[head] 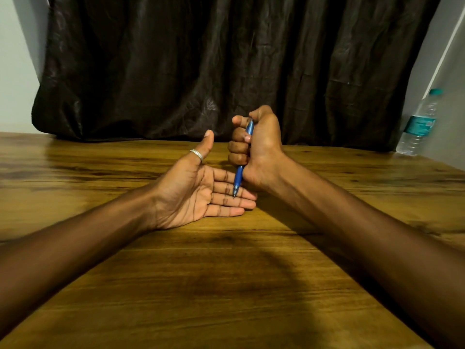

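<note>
A blue pen stands nearly upright in my right hand, whose fingers are curled round its barrel in a fist. The pen's tip points down and touches the straight fingers of my left hand. My left hand lies palm up on the wooden table, fingers flat and thumb raised, with a silver ring on the thumb. Most of the pen's barrel is hidden inside the fist.
A clear plastic water bottle with a teal cap and label stands at the table's far right corner. A dark curtain hangs behind the far edge. Both forearms reach over the tabletop.
</note>
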A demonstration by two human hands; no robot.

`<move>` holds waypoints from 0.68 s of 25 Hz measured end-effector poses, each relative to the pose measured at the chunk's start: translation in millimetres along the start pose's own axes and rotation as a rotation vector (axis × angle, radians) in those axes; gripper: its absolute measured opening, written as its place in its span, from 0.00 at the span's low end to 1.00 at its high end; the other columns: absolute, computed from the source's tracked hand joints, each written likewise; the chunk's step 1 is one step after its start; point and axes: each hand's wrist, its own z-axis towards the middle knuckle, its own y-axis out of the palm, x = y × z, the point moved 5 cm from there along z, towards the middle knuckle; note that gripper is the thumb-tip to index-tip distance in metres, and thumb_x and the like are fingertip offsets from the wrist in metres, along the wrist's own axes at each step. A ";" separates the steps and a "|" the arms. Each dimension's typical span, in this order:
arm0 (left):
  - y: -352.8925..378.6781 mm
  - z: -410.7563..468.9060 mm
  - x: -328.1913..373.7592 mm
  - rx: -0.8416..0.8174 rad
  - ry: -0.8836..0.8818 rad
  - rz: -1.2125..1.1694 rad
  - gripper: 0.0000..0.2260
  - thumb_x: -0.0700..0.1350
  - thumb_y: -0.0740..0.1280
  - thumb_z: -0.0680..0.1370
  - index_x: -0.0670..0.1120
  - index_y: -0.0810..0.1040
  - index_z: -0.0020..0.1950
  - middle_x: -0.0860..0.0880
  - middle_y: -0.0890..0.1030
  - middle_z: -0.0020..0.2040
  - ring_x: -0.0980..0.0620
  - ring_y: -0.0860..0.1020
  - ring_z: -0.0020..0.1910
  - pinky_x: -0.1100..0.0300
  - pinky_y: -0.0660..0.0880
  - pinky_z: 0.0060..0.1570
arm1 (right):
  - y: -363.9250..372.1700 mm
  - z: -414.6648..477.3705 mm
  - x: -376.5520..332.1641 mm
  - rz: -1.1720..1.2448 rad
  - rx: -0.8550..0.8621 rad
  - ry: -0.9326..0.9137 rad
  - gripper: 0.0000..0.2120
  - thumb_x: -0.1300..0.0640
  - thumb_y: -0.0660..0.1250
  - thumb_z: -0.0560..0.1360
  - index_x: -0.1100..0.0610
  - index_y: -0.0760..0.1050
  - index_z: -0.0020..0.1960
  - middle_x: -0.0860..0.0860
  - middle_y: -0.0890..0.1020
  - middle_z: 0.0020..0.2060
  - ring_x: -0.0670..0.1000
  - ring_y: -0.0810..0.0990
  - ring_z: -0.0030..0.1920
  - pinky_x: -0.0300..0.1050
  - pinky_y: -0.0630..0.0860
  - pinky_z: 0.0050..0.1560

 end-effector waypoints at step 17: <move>-0.1 0.2 -0.3 0.013 0.001 -0.001 0.49 0.75 0.52 0.74 0.32 0.72 0.71 0.30 0.82 0.61 0.37 0.82 0.63 0.46 0.76 0.65 | -1.7 3.2 -0.8 0.033 -0.006 -0.019 0.13 0.51 0.52 0.76 0.56 0.70 0.40 0.46 0.60 0.21 0.46 0.54 0.20 0.34 0.53 0.22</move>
